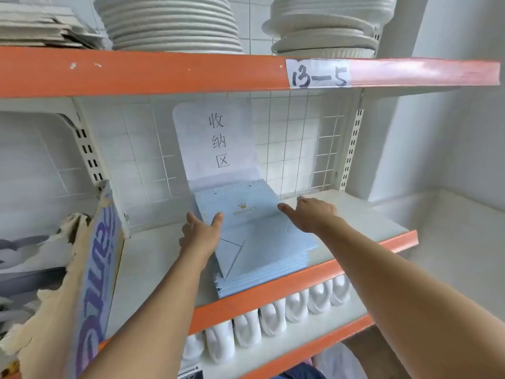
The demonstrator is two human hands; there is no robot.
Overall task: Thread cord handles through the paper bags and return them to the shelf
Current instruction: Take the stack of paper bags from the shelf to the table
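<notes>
Stack of flat light-blue paper bags (259, 242) lies on the middle shelf (355, 214) at centre, crown logo up. Left hand (200, 232) at the stack's 9 o'clock edge, thumb on the top bag. Right hand (311, 212) at 3 o'clock, fingers straight, touching the edge. White plates (169, 23) stacked at 12 o'clock above; white bottles (273, 315) at 6 o'clock below.

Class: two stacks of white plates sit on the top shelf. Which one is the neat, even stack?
The left stack of plates: its rims line up evenly. The right stack mixes sizes and sits unevenly.

Two hands, left (200, 233) and right (311, 214), one stack of blue paper bags (259, 242), two plate stacks (172, 23), eight white bottles (273, 318).
</notes>
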